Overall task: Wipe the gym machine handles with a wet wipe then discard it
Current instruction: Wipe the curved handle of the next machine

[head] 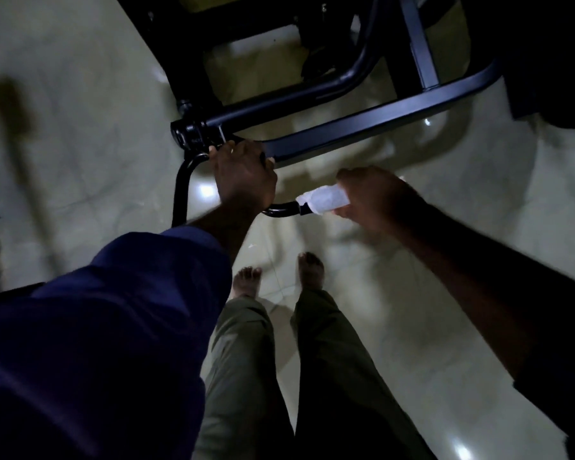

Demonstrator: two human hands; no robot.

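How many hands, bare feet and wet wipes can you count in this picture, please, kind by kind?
Hands: 2, left hand gripping the handle, right hand holding the wet wipe
Bare feet: 2, left foot and right foot
Wet wipes: 1
Total: 5

Two hands: one left hand [244, 175] and one right hand [372, 197]. One white wet wipe [324, 200]. One curved black handle [281, 210], seen in two stretches on either side of the left hand. One dark machine frame [362, 127]; its bars are too dim to count surely. Two bare feet on the floor [445, 247]: a left foot [246, 280] and a right foot [311, 270]. Two olive trouser legs [243, 360]. One blue sleeve [113, 310].
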